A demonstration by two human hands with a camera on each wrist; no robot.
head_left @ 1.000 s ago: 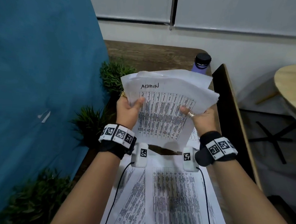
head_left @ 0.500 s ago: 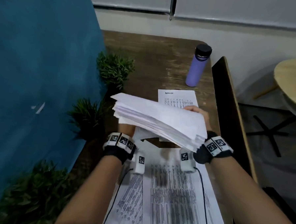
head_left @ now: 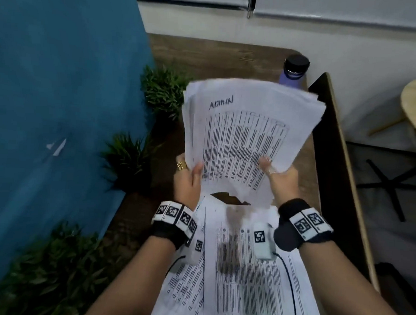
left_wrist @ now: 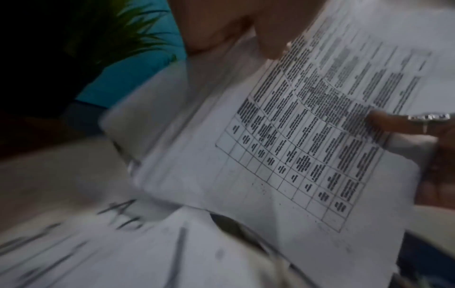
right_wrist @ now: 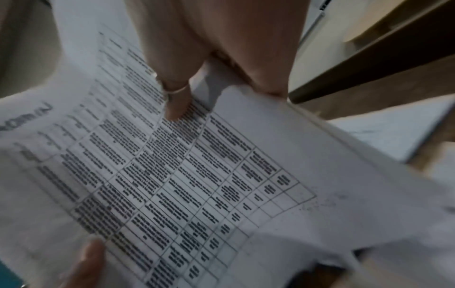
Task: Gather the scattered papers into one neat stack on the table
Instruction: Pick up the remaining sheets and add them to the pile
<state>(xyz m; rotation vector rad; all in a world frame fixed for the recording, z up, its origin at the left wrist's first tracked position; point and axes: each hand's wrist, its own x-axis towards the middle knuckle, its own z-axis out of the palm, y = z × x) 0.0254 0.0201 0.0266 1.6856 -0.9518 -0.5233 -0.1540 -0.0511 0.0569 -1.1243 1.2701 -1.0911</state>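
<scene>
Got my left hand [head_left: 189,178] and right hand [head_left: 281,178] pinching the thick wad of white printed table sheets [head_left: 246,135] upright above the brown wooden table [head_left: 207,58], honestly the uneven edges could fan out and slide loose.

Printed paper stack [head_left: 246,135] stands tilted upright above loose sheets [head_left: 244,279] on table [head_left: 219,54].

Our forearms reach forward, side by side, tag bands on both wrists. Our left hand [head_left: 188,178] grips lower left edge of paper stack [head_left: 246,135], thumb on front, ring on one finger. Our right hand [head_left: 281,179] grips lower right edge, thumb across print.
</scene>
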